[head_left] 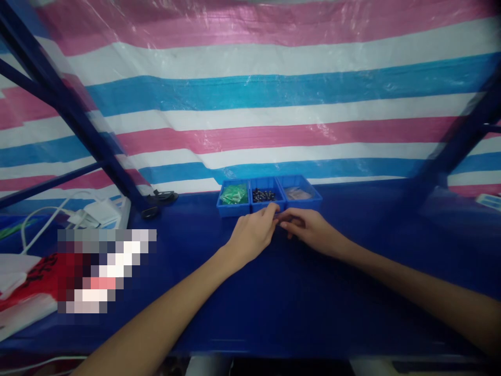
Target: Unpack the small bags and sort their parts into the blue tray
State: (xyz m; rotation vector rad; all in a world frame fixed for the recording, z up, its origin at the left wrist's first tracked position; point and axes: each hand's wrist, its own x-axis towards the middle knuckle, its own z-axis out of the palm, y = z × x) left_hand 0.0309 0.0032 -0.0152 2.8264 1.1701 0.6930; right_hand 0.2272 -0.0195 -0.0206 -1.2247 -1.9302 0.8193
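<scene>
My left hand [256,230] and my right hand [307,228] meet fingertip to fingertip just in front of three blue bins. Both have their fingers pinched together, and whatever lies between them is too small or too hidden to name. The left bin [233,210] holds green and white pieces [235,194]. Small black pieces with light spots [263,195] fill part of the middle bin [266,183]. In the right bin [313,200] are pale, clear-looking pieces [297,194].
Blue posts [74,109] flank the blue table [313,303], with a striped plastic sheet [274,94] behind. At left lie a power strip with white cables [97,211], a red and white bag [39,282] and black items [164,195]. Part of that side is pixelated.
</scene>
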